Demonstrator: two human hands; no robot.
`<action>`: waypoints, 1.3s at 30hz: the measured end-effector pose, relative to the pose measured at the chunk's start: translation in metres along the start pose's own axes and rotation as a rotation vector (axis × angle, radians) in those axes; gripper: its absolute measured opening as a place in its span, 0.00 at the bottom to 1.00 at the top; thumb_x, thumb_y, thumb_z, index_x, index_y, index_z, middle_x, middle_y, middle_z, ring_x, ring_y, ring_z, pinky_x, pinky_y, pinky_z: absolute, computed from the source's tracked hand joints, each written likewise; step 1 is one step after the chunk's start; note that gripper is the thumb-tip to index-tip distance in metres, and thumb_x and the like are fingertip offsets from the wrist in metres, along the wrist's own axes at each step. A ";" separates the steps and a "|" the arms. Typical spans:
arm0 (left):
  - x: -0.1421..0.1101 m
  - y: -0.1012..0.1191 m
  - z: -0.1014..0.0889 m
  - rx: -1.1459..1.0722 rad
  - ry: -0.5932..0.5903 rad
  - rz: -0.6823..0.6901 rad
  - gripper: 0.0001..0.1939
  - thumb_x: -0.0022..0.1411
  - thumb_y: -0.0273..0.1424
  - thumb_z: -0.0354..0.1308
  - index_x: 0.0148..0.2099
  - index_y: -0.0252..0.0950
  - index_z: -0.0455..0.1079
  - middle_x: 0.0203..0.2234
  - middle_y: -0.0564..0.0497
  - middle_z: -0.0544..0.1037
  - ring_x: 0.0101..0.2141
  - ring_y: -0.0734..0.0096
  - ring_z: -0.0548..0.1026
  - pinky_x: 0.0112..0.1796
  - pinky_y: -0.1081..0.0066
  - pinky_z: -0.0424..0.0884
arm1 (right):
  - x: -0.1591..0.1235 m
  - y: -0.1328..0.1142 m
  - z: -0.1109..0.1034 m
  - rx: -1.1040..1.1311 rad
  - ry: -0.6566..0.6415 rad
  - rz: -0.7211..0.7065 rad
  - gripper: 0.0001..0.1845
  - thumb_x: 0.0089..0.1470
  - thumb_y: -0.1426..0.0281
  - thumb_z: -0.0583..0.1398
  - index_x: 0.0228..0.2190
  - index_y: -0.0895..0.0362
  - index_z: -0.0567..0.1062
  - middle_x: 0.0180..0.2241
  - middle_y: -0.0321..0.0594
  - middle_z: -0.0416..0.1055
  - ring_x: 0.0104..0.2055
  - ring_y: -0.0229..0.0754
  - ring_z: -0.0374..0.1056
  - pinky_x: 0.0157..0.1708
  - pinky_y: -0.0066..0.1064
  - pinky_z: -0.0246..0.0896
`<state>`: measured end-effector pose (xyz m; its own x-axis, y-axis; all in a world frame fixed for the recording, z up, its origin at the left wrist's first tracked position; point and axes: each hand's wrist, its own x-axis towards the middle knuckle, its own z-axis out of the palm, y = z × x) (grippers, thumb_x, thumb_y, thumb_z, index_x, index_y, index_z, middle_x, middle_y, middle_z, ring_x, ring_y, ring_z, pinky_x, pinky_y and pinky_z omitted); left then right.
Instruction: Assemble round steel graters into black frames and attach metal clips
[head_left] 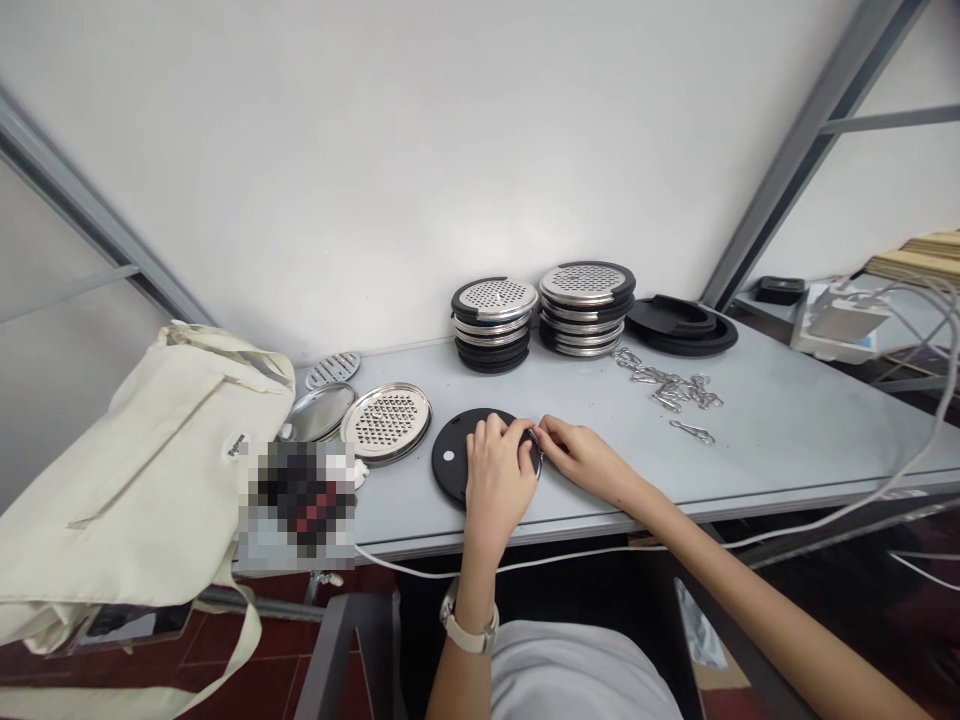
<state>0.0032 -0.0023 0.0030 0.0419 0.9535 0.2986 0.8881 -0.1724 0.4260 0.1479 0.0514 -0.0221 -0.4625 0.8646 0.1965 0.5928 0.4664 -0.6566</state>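
Observation:
A round black disc [448, 478] with a small white dot lies flat near the table's front edge. My left hand [496, 465] rests over its right half, fingers bent and gripping it, thumb and forefinger at the right rim. At that same rim my right hand [571, 452] pinches a small shiny metal piece, mostly hidden, which looks like one of the wire snap clips. Several such clips [670, 388] lie in a loose pile further right, and a single clip [692, 432] sits apart, closer to me.
Two stacks of round grater plates with black rims [493, 325] [586, 310] stand by the wall. Black round trays [681, 325] lie to their right. Loose grater plates [386, 422] and a cream bag [150, 470] are on the left. A white cable [600, 549] runs along the front edge.

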 end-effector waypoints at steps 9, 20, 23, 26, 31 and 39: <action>0.000 0.001 0.000 -0.002 0.000 0.004 0.13 0.66 0.28 0.47 0.49 0.44 0.67 0.39 0.49 0.68 0.43 0.63 0.65 0.44 0.64 0.60 | 0.000 0.000 0.000 -0.020 -0.010 0.004 0.15 0.64 0.62 0.45 0.27 0.53 0.60 0.22 0.34 0.65 0.23 0.38 0.62 0.27 0.27 0.54; -0.001 0.000 0.000 0.003 0.007 0.002 0.12 0.66 0.28 0.47 0.49 0.44 0.67 0.39 0.50 0.68 0.43 0.64 0.65 0.45 0.63 0.60 | 0.001 0.002 0.001 -0.046 -0.017 -0.015 0.15 0.64 0.63 0.45 0.27 0.53 0.60 0.22 0.33 0.64 0.23 0.38 0.62 0.26 0.27 0.52; 0.000 0.000 0.000 0.005 0.007 0.004 0.12 0.66 0.28 0.47 0.49 0.44 0.67 0.39 0.50 0.68 0.43 0.64 0.65 0.44 0.64 0.60 | 0.000 0.002 0.001 -0.049 -0.016 -0.014 0.15 0.64 0.63 0.45 0.27 0.53 0.60 0.22 0.34 0.64 0.23 0.38 0.61 0.26 0.27 0.51; 0.000 0.000 0.000 0.005 0.007 0.002 0.12 0.66 0.28 0.47 0.49 0.44 0.67 0.39 0.50 0.68 0.43 0.64 0.65 0.44 0.64 0.60 | 0.000 0.002 0.001 -0.049 -0.015 -0.013 0.15 0.64 0.63 0.44 0.27 0.53 0.61 0.22 0.34 0.64 0.23 0.38 0.61 0.26 0.27 0.51; 0.000 0.000 0.001 0.004 0.008 0.002 0.12 0.66 0.28 0.47 0.49 0.44 0.67 0.39 0.50 0.68 0.43 0.63 0.65 0.45 0.64 0.60 | 0.000 0.002 0.001 -0.056 -0.020 -0.013 0.15 0.64 0.63 0.44 0.27 0.53 0.60 0.21 0.33 0.63 0.22 0.38 0.60 0.26 0.27 0.50; 0.000 0.000 0.001 0.000 0.010 0.004 0.12 0.66 0.28 0.47 0.49 0.44 0.67 0.39 0.50 0.68 0.43 0.63 0.65 0.44 0.64 0.60 | 0.001 0.003 0.001 -0.073 -0.024 -0.019 0.15 0.64 0.63 0.44 0.27 0.53 0.61 0.21 0.33 0.64 0.22 0.38 0.61 0.26 0.27 0.51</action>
<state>0.0035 -0.0020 0.0019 0.0408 0.9504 0.3083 0.8881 -0.1759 0.4246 0.1487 0.0535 -0.0251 -0.4899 0.8508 0.1903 0.6295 0.4962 -0.5980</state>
